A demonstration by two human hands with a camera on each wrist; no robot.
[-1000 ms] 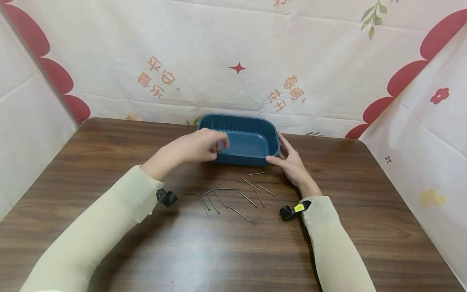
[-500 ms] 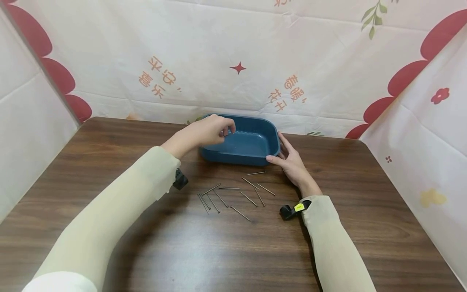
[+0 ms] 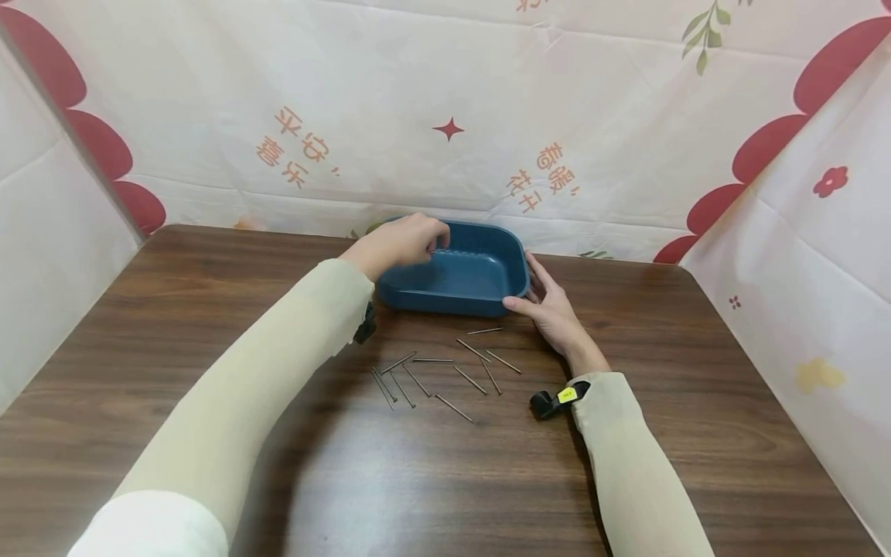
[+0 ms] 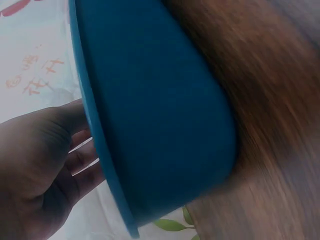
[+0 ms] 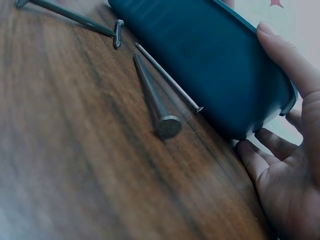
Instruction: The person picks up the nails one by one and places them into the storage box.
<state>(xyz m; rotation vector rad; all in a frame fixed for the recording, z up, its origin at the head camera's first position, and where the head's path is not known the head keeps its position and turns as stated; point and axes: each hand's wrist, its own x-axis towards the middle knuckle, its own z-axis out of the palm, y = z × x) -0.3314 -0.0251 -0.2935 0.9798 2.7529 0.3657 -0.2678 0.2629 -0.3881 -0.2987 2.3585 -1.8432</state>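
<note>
A deep blue plastic tray [image 3: 445,302] stands at the back of the table. My right hand [image 3: 554,319] holds its right end, thumb on the front rim and fingers round the outer wall. My left hand [image 3: 404,240] is over the tray's left part with bent fingers. In the left wrist view, the rim of the tray [image 4: 155,110] hides the tips of the left hand [image 4: 35,165], so I cannot see whether they pinch anything. Several steel nails [image 3: 455,408] lie scattered in front of the tray; one thick-headed nail [image 5: 155,97] looms large in the right wrist view.
The brown wooden table [image 3: 668,449] reaches back to a white printed cloth [image 3: 390,100] hanging close behind the tray. Similar cloth closes off both sides. A black camera [image 3: 557,401] sits at the right wrist.
My left hand has moved rightward and farther back over the tray, its forearm following. The right hand keeps its grip, and the nails on the table lie as before.
</note>
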